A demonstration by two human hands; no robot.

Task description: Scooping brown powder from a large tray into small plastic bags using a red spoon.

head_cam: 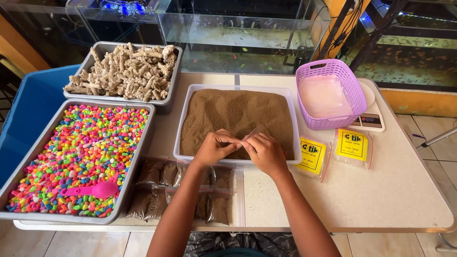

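My left hand [214, 147] and my right hand [266, 152] meet over the near edge of a clear plastic tub [236, 88] filled with fine brown granules [238, 114]. Together they pinch a small clear plastic bag [248, 137] between their fingertips. The bag is mostly hidden by my fingers. Several filled small bags of brown granules [183, 190] lie on the table just below my left forearm.
A grey tray of multicoloured pebbles [81, 152] with a pink scoop [90, 191] sits at left. Behind it stands a grey tray of pale coral pieces [126, 71]. A purple basket [328, 95], a small scale [371, 119] and two yellow-labelled packets [352, 145] are at right. Aquariums line the back.
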